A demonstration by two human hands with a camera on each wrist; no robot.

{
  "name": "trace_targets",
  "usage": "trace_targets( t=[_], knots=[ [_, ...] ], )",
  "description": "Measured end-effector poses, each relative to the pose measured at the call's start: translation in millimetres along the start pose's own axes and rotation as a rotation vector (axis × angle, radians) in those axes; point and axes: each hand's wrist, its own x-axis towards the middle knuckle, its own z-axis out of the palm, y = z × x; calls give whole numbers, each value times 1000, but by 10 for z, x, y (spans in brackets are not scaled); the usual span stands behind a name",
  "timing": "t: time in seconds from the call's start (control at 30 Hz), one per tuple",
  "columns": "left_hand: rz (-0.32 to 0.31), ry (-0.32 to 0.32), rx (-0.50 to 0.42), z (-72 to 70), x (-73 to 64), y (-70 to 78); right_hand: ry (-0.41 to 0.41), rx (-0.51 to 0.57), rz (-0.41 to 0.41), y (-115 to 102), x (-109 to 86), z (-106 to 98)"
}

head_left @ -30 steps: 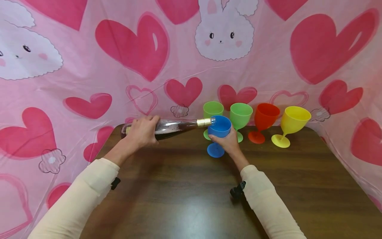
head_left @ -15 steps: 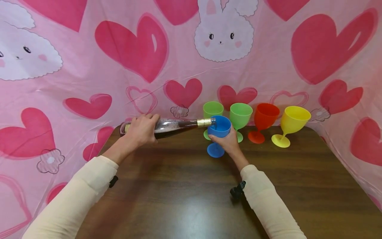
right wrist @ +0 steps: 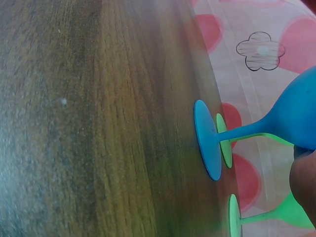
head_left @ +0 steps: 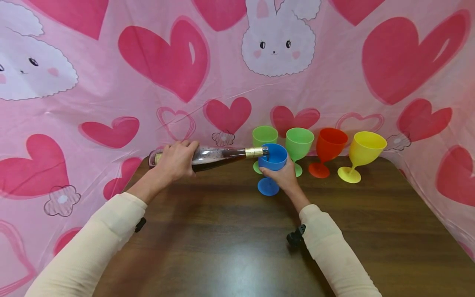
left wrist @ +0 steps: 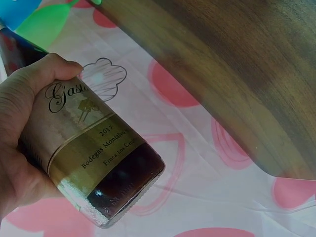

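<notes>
My left hand grips a wine bottle round its body, and the bottle lies nearly level with its neck toward the right. Its gold-collared mouth is at the rim of a blue goblet, and dark liquid shows at the opening. In the left wrist view the bottle's printed label and base show past the thumb. My right hand holds the blue goblet by its bowl. The goblet's round foot shows below the bowl in the right wrist view.
Behind the blue goblet stand a lime green goblet and a mint green goblet. Further right are a red goblet and a yellow goblet. A pink heart-and-rabbit sheet hangs behind the brown table.
The bottle's base has risen slightly, tipping its neck a little further into the blue goblet, and dark liquid now shows at its mouth. The right hand and the goblet have stayed put.
</notes>
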Motion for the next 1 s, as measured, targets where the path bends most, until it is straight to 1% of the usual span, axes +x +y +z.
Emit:
trace_targets(
  t=[0.17,0.4,0.47,0.7,1.0],
  knots=[
    [7,3,3,1,-3,3,-4,10,4,4,-2,-5],
    [4,2,5,11,-3,6,-19,38,30,-8,-2,-12],
    [1,-3,5,10,-2,6,-24,45,35,-38,-10,-18],
    [6,-9,16,-4,8,8,-34,46,36,-340,-134,-35],
    [16,22,5,-14,12,-16,-39,41,21,-385,-143,-31]
  ],
)
